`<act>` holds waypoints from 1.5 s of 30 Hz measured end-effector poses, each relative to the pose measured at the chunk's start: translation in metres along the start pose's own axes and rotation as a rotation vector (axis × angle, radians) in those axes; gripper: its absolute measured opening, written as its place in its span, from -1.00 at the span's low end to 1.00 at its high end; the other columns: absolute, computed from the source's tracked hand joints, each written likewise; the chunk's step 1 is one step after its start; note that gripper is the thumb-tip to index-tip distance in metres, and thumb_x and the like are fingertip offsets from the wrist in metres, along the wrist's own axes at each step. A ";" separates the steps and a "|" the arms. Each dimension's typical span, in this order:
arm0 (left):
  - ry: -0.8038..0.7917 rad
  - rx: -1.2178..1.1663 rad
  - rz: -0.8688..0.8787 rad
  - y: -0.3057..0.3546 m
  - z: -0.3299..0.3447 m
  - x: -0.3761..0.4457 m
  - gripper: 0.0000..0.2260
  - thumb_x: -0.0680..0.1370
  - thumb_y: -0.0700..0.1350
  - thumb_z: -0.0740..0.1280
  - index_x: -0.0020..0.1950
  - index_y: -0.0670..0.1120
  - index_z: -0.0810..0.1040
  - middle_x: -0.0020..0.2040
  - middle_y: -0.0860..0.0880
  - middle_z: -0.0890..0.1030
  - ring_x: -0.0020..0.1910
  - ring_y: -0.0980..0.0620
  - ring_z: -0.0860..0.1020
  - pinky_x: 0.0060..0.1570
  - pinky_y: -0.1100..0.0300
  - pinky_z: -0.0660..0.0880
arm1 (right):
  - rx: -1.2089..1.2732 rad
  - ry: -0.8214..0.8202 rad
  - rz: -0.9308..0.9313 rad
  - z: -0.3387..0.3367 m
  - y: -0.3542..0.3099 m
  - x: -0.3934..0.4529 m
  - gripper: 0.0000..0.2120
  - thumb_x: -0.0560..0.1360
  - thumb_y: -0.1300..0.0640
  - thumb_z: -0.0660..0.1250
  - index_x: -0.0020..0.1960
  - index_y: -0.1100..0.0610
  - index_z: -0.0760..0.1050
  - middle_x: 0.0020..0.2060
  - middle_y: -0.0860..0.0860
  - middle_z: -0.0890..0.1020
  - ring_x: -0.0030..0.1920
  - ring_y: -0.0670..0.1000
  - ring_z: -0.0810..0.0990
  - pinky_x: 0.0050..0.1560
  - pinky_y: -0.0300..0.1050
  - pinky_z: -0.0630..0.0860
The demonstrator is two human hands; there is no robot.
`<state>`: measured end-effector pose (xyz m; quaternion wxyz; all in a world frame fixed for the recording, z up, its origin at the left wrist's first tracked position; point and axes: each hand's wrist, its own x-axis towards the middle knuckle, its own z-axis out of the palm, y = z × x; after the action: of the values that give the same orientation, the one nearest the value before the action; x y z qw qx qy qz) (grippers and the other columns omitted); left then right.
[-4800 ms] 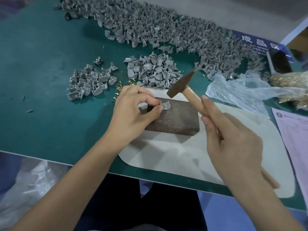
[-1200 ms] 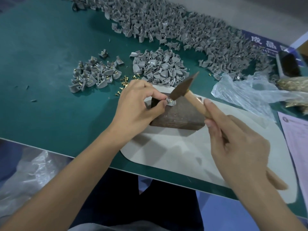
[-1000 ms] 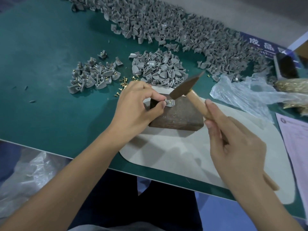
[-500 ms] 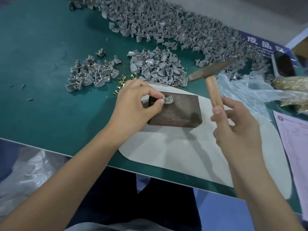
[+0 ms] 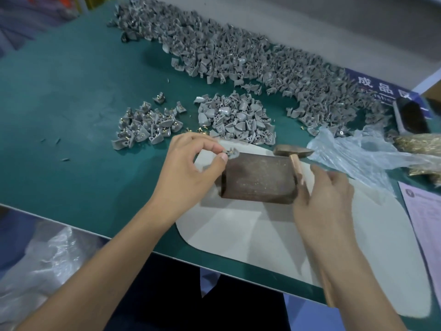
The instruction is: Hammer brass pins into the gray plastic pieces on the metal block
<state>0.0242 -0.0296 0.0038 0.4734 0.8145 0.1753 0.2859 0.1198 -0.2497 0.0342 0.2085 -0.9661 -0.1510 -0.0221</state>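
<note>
Evidently the left hand (image 5: 191,163) is pinching a gray plastic piece (image 5: 232,152) at the metal block's (image 5: 259,179) far-left corner, keeping fingers off the face. The right hand (image 5: 322,194) is gripping the hammer (image 5: 294,155), whose head is lying beyond the block, likely between blows.

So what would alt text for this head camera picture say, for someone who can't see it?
A person's left hand pinches a gray plastic piece at the far left corner of a metal block, while the right hand holds a hammer lowered beside it. Heaps of gray pieces cover the green table behind.
</note>
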 end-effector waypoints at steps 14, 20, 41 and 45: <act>0.184 0.338 -0.164 -0.061 -0.075 0.037 -0.95 0.51 0.06 0.49 -0.04 0.18 0.68 0.21 0.07 0.53 0.39 -0.02 0.28 0.44 -0.07 0.29 | 0.220 -0.138 -0.450 0.039 -0.120 0.032 -0.84 0.63 0.08 0.34 0.13 -0.06 0.67 -0.03 -0.19 0.67 0.04 -0.04 0.58 0.06 -0.03 0.54; 0.141 0.509 -0.091 -0.061 -0.075 0.050 -0.86 0.53 0.01 0.44 0.03 0.01 0.67 0.25 -0.03 0.54 0.41 -0.16 0.31 0.36 -0.04 0.27 | 0.177 -0.138 -0.441 0.053 -0.126 0.042 -0.83 0.65 0.04 0.31 0.09 -0.09 0.68 -0.10 -0.19 0.68 -0.08 -0.02 0.59 -0.12 -0.08 0.52; -0.094 0.674 0.182 -0.041 -0.049 0.108 -0.72 0.59 0.09 0.39 0.28 0.09 0.64 0.41 -0.04 0.48 0.52 -0.14 0.25 0.47 -0.07 0.15 | 0.591 0.006 -0.280 0.057 -0.116 0.042 -0.83 0.65 0.13 0.32 0.03 0.00 0.70 -0.25 -0.19 0.67 -0.15 -0.18 0.62 -0.17 -0.42 0.40; -0.216 0.762 0.090 -0.034 -0.026 0.117 -0.63 0.57 0.18 0.40 0.32 0.08 0.62 0.43 -0.01 0.45 0.51 -0.11 0.22 0.45 -0.04 0.15 | 0.616 0.000 -0.273 0.056 -0.116 0.042 -0.83 0.65 0.15 0.33 0.04 0.02 0.70 -0.25 -0.18 0.66 -0.16 -0.16 0.63 -0.17 -0.40 0.41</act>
<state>0.0983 0.0698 0.0195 0.1401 0.9641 0.1821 0.1334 0.1243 -0.1146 0.0338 0.4859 -0.8284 -0.2785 -0.0032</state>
